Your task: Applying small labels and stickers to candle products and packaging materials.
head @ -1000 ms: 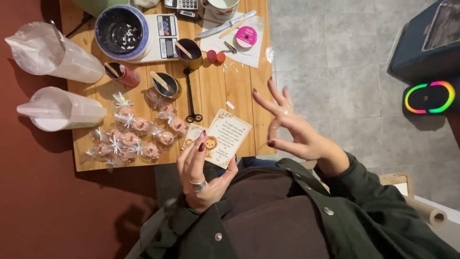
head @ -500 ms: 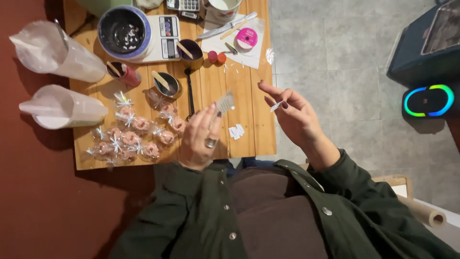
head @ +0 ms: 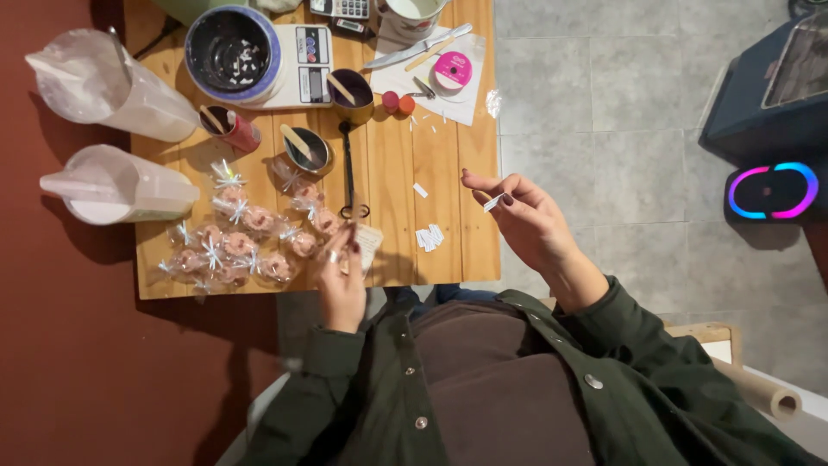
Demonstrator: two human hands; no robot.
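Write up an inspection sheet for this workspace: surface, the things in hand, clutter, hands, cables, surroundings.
Surface: wooden table, slatted, bare in patches.
Things in hand: small white strip pinched in the right hand's fingers; paper card under the left hand; loose white strips lie between them.
Clutter: wrapped pink treats, two clear jugs, scale with bowl, small cups with sticks, scissors, pink ribbon spool, knife.
Hands: left hand resting on the card; right hand raised beside the table edge.
Cables: nothing seen.
Surroundings: grey tiled floor, red wall, speaker with glowing ring.
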